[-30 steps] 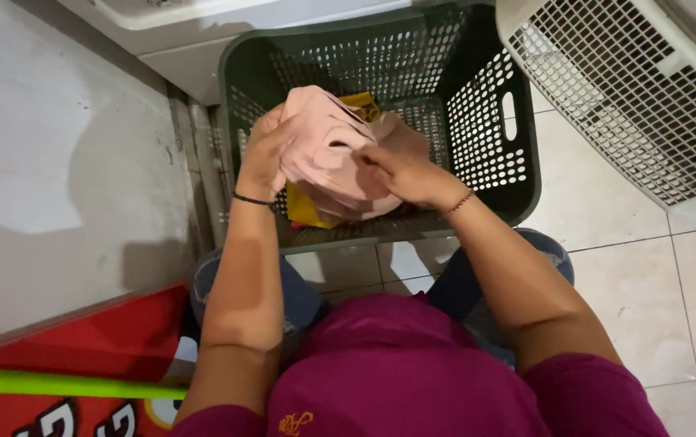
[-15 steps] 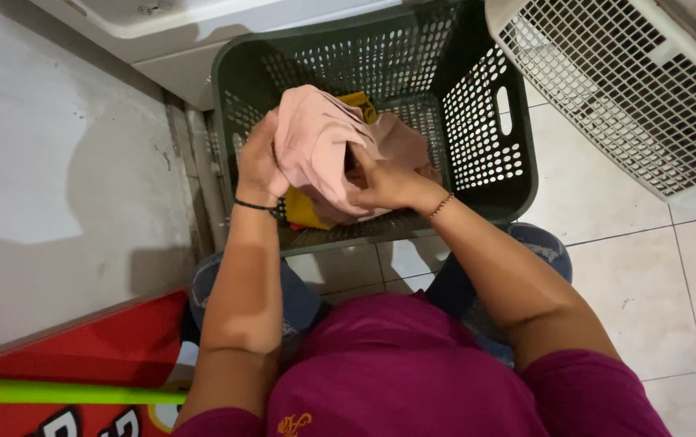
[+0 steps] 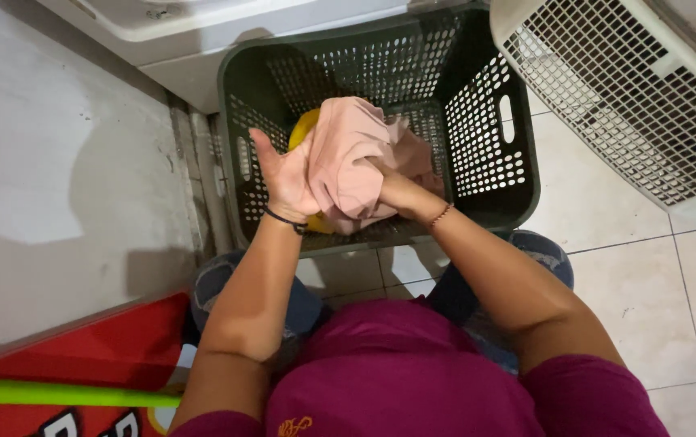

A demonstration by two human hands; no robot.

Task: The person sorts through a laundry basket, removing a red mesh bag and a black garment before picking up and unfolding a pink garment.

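since a moment ago, both hands have turned the pink cloth (image 3: 356, 162) and bunched it up tighter, and the left hand has opened flat against its side. now the left hand (image 3: 287, 174) is spread open, fingers up, pressing on the left side of the pink cloth, with a thin black band at its wrist. the right hand (image 3: 392, 188) is closed on the cloth from the right, its fingers tucked into the folds, with a small bracelet at the wrist. the two hands are close together with the cloth squeezed between them. the pink cloth is held up over the dark green basket (image 3: 501, 166), near the basket's front edge, the side closest to the person. a yellow thing (image 3: 306, 128) peeks out behind the left hand, inside the basket. the basket has lots of little holes and sits on the tile floor (image 3: 647, 275). a white basket (image 3: 631, 105) with square holes stands by the green basket's right side. a red board (image 3: 81, 348) and a bright green stick (image 3: 57, 394) are at the bottom left.
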